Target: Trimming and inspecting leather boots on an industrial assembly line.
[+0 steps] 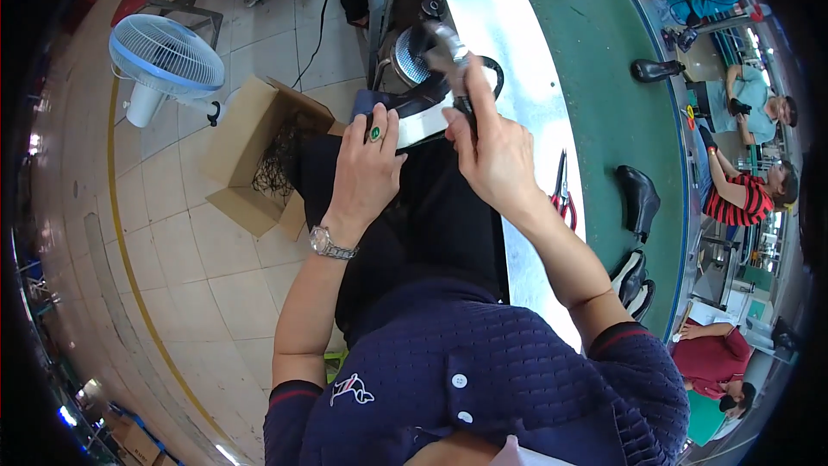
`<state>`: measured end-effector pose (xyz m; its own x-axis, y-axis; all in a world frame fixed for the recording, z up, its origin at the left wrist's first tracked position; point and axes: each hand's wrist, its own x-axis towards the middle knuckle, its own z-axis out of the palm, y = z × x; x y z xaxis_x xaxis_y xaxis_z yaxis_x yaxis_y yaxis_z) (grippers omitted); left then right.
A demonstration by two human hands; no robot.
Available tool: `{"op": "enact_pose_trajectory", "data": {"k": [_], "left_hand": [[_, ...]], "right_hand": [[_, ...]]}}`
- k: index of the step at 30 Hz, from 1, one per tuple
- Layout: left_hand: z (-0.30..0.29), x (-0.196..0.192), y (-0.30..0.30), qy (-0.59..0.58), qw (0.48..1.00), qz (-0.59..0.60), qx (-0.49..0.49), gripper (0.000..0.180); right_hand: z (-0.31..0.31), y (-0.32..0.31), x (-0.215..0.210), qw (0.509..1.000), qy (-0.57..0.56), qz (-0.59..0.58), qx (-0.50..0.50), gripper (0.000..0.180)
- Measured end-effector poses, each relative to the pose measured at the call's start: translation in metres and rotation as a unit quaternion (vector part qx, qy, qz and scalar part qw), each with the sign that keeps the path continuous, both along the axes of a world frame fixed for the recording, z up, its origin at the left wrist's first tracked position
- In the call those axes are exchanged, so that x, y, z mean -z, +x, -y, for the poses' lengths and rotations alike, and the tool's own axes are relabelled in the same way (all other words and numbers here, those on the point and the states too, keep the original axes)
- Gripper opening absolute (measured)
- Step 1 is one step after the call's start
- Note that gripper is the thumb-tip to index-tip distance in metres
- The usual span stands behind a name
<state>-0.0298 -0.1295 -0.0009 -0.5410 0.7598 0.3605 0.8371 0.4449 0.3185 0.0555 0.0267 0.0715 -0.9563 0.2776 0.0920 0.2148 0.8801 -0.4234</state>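
A black shoe [417, 102] with a pale white sole [424, 124] lies over my lap, sole facing up. My left hand [366, 166] presses on its near end, fingers bent over the edge; a green-stoned ring and a wristwatch are on that arm. My right hand [496, 148] is closed around the dark handle of a metal-headed hand tool [447, 45], held above the shoe. The tool's head is smeared by motion, so its exact kind is unclear. Part of the shoe is hidden behind the tool and my right hand.
Red-handled cutters [563, 198] lie on the metal bench [539, 112] to my right. Beyond it, a green belt [595, 103] carries black boots [638, 200]. Several co-workers [746, 190] sit across. At left stand a fan [166, 56] and an open cardboard box [246, 151].
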Motion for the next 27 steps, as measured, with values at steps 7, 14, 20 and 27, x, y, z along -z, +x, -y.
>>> {"op": "enact_pose_trajectory", "data": {"k": [7,14,20,27], "left_hand": [[0.003,0.001,-0.005,0.011,1.000,0.010,0.005,0.061],[0.006,0.004,-0.013,0.049,0.997,0.056,0.020,0.064],[0.032,-0.014,-0.025,0.038,0.982,0.176,0.065,0.092],[0.080,0.032,0.067,0.216,0.827,0.513,-0.082,0.077]], "right_hand": [[-0.002,-0.001,-0.004,0.990,0.067,0.112,-0.062,0.069],[-0.002,-0.001,0.017,0.995,0.015,0.091,-0.038,0.063],[-0.043,0.009,-0.005,0.991,0.025,0.053,0.119,0.043],[0.021,0.067,-0.008,0.965,-0.184,0.185,-0.019,0.057]]}}
